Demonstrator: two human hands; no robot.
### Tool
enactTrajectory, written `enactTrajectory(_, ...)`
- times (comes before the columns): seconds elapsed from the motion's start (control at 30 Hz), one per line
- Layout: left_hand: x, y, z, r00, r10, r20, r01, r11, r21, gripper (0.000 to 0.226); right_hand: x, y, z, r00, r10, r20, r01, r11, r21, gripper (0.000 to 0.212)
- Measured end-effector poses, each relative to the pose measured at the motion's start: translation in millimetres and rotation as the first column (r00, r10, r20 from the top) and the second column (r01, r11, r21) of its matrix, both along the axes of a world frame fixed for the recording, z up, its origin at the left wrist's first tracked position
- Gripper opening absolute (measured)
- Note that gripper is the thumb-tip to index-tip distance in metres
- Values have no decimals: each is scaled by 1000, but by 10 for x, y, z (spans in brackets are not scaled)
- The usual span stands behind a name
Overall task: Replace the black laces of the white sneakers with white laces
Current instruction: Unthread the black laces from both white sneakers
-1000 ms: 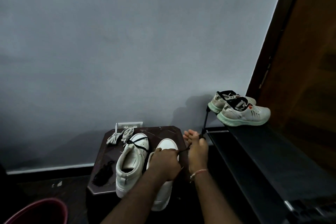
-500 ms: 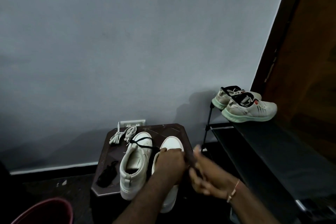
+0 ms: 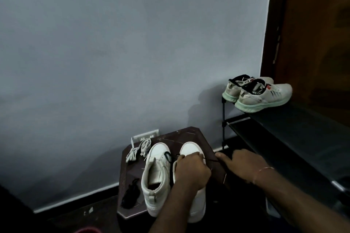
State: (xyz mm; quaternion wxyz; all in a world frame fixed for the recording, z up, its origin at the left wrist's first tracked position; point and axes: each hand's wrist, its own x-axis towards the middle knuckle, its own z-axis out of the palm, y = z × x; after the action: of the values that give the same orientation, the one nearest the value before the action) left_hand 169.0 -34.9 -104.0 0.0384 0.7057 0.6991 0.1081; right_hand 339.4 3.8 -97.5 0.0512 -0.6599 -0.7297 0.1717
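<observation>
Nearest me, left hand (image 3: 191, 173) is curled down over the throat of the right-hand sneaker (image 3: 191, 152), clamped on it, I judge to pin the shoe to the table (image 3: 189, 134) while the lace gets pulled; right hand (image 3: 244, 165) sits just off the table's right edge, fingers folded with one pointing forward; the black lace (image 3: 211, 160) runs taut from the eyelets into it, so I read it as pinching that lace, though the pinch itself is hidden; step in hand looks like unthreading this shoe sideways; left-hand sneaker (image 3: 157, 172) stands against its mate, toe to the wall, black lacing showing only near the toe, so it seems mostly stripped; bunched black lace (image 3: 130, 193) lies at the table's near-left corner, parked out of the way; white laces (image 3: 139, 149) wait at the far-left corner, within reach, so relacing is not yet begun; beyond, wall socket (image 3: 145, 135) sits behind the table; shoe rack (image 3: 284, 134) on the right carries running shoes (image 3: 263, 94), probably no part of this job.
</observation>
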Motion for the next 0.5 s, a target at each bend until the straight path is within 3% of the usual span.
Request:
enactTrajectory(0.1,-16,-5,0,999,1,35,-1,1000,-9,67,121,-230,24,956,-31,-291,-107,889,-446,100)
enactTrajectory(0.13,-5,-11,3,999,14,42,-13,1000,-8,66,115,-318,16,889,-69,-453,-216,809,-547,98)
enactTrajectory(0.17,1,-15,4,999,26,43,-26,1000,-9,62,72,-412,32,751,-141,-645,-345,748,-567,92)
enactTrajectory(0.2,6,-26,13,999,29,43,-29,999,-14,60,-13,-474,67,524,-254,-813,-444,733,-515,87)
enactTrajectory(0.23,15,-41,40,999,30,44,-29,999,-23,61,-105,-473,122,212,-364,-907,-488,764,-421,84)
enactTrajectory(0.27,21,-45,51,999,32,43,-30,999,-35,63,-203,-438,195,-138,-423,-896,-462,827,-320,81)
enactTrajectory(0.3,34,-48,62,999,34,37,-33,999,-41,61,-289,-338,249,-427,-398,-812,-366,897,-247,76)
enactTrajectory(0.33,42,-53,76,999,32,34,-31,999,-45,57,-386,-205,295,-586,-298,-753,-221,953,-206,70)
enactTrajectory(0.37,52,-68,92,999,32,38,-30,998,-47,54,-467,-85,344,-575,-170,-800,-52,984,-171,64)
enactTrajectory(0.4,49,-78,103,999,33,42,-31,998,-48,54,-535,18,360,-365,-56,-929,114,988,-104,59)
enactTrajectory(0.43,28,-73,90,998,38,53,-35,998,-57,53,-589,84,358,32,36,-999,224,974,42,57)
enactTrajectory(0.47,1,-69,77,997,45,65,-40,997,-69,53,-618,128,284,422,102,-901,203,958,203,58)
enactTrajectory(0.5,-29,-49,55,996,53,76,-47,996,-78,52,-613,150,196,705,149,-693,99,947,304,60)
